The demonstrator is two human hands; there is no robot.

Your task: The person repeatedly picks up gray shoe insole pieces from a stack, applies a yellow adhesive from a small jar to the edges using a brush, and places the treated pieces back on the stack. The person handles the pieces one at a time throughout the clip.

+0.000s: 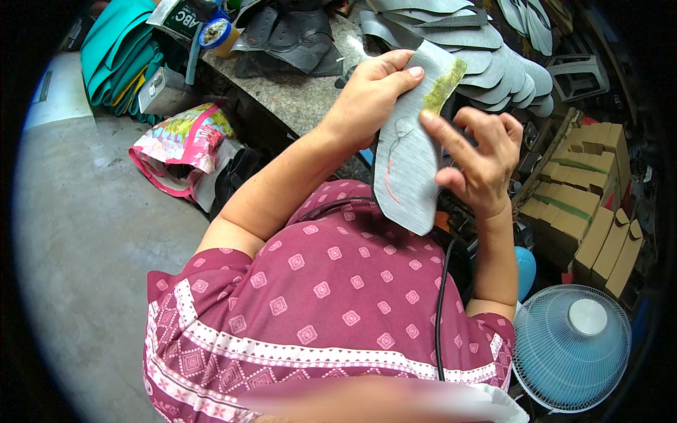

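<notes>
A grey insole [416,169], shaped like a shoe sole, is held up in front of my chest. Near its upper right edge is a yellow-green patch [446,86], and thin dark and red lines mark its lower part. My left hand [374,92] grips the upper left edge, thumb on top and fingers hidden behind. With its index fingertip, my right hand [483,151] touches the edge just below the patch. The right thumb stands apart from that finger, and the other fingers are loosely bent.
Stacked grey soles [493,63] and black shoe uppers [289,39] lie on the stone-topped table [293,102]. A yellowish tub [220,37] stands at its left end. Cardboard boxes [578,190] and a fan [571,345] are at right. A colourful bag [180,151] sits on the floor.
</notes>
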